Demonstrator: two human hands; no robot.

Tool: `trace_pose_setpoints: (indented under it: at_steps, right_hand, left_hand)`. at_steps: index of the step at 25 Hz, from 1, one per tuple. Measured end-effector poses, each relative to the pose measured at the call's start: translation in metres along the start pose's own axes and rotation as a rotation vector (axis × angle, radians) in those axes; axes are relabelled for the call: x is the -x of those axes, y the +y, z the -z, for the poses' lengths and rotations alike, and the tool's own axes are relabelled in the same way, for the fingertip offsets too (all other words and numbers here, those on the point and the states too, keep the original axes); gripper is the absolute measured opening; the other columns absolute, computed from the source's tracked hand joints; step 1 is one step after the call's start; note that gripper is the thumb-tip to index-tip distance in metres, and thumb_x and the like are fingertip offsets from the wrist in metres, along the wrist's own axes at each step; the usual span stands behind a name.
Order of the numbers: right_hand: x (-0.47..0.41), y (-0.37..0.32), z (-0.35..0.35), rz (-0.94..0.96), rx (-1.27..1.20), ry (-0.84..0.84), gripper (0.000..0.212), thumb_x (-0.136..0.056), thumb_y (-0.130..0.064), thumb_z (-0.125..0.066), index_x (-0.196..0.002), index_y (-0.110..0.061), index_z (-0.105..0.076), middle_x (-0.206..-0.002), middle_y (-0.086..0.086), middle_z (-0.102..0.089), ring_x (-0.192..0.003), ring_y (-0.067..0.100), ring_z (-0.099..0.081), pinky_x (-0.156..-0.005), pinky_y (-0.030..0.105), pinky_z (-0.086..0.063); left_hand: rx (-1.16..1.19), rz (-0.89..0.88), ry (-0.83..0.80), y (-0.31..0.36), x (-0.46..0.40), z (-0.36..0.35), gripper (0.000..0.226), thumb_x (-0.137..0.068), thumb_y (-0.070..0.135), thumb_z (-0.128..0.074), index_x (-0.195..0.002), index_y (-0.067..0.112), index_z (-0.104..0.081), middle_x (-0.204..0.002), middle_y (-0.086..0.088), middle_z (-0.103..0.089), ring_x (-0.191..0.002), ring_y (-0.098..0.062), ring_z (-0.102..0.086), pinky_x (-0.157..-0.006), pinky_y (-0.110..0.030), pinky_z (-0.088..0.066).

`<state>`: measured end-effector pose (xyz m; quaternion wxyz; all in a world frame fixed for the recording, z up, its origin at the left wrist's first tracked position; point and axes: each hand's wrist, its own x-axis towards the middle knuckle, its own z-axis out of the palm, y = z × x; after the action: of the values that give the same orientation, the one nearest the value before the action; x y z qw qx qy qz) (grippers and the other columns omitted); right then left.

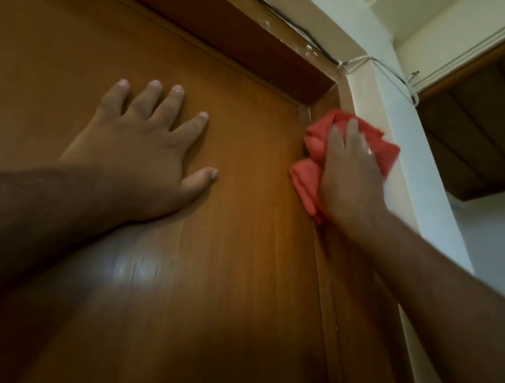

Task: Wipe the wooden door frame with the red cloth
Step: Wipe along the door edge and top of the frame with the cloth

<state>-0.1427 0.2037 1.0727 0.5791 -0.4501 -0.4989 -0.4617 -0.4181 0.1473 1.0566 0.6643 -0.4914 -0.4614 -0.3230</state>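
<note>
I look up at the top right corner of a brown wooden door (149, 258). Its wooden door frame (249, 43) runs along the top and down the right side. My right hand (351, 183) presses a bunched red cloth (311, 157) against the frame's right upright, just below the corner. My left hand (143, 147) lies flat on the door panel, fingers spread, holding nothing. The cloth pokes out above and to the left of my right hand; the hand hides its middle.
A pale wall edge (405, 164) stands right of the frame. A thin cable (387, 71) runs along the frame's top and across that wall. A dark wooden cabinet or ceiling panel (484, 132) hangs at upper right.
</note>
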Motion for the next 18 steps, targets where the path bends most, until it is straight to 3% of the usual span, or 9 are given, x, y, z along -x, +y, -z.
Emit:
trace_pose_setpoints:
  at_steps: [4, 9, 15, 18]
  right_hand:
    - [0.066, 0.026, 0.004, -0.007, 0.043, -0.129, 0.089, -0.092, -0.040, -0.059, -0.156, -0.010, -0.005, -0.163, 0.020, -0.011, -0.146, 0.038, -0.025, -0.112, 0.046, -0.030]
    - [-0.020, 0.020, 0.000, -0.004, -0.068, -0.141, 0.095, -0.090, -0.035, -0.065, -0.156, -0.007, -0.002, -0.160, 0.023, -0.014, -0.143, 0.038, -0.029, -0.112, 0.047, -0.033]
    - [-0.135, 0.004, -0.005, -0.129, -0.348, -0.030, 0.071, -0.090, -0.012, -0.065, -0.147, -0.002, -0.024, -0.139, 0.018, -0.046, -0.121, 0.028, -0.055, -0.098, 0.039, -0.051]
    - [-0.147, 0.012, 0.005, -0.075, -0.434, -0.106, 0.055, -0.087, -0.010, -0.068, -0.135, -0.008, -0.039, -0.122, 0.011, -0.056, -0.110, 0.026, -0.059, -0.085, 0.026, -0.052]
  left_hand:
    - [-0.023, 0.014, 0.012, 0.002, 0.001, 0.001, 0.096, -0.083, 0.079, 0.006, -0.159, 0.025, -0.017, -0.165, -0.018, -0.020, -0.151, -0.038, -0.018, -0.118, -0.060, -0.016]
    - [-0.056, 0.012, 0.001, 0.001, -0.001, -0.001, 0.092, -0.087, 0.079, -0.003, -0.157, 0.024, -0.026, -0.162, -0.020, -0.028, -0.149, -0.040, -0.026, -0.116, -0.061, -0.021]
    - [-0.054, 0.024, -0.010, 0.001, 0.003, 0.000, 0.086, -0.091, 0.077, -0.011, -0.155, 0.025, -0.032, -0.160, -0.018, -0.034, -0.147, -0.038, -0.031, -0.116, -0.059, -0.025]
    - [-0.037, 0.046, -0.020, 0.003, 0.003, 0.001, 0.087, -0.089, 0.078, -0.007, -0.157, 0.029, -0.026, -0.164, -0.015, -0.027, -0.151, -0.035, -0.024, -0.118, -0.057, -0.020]
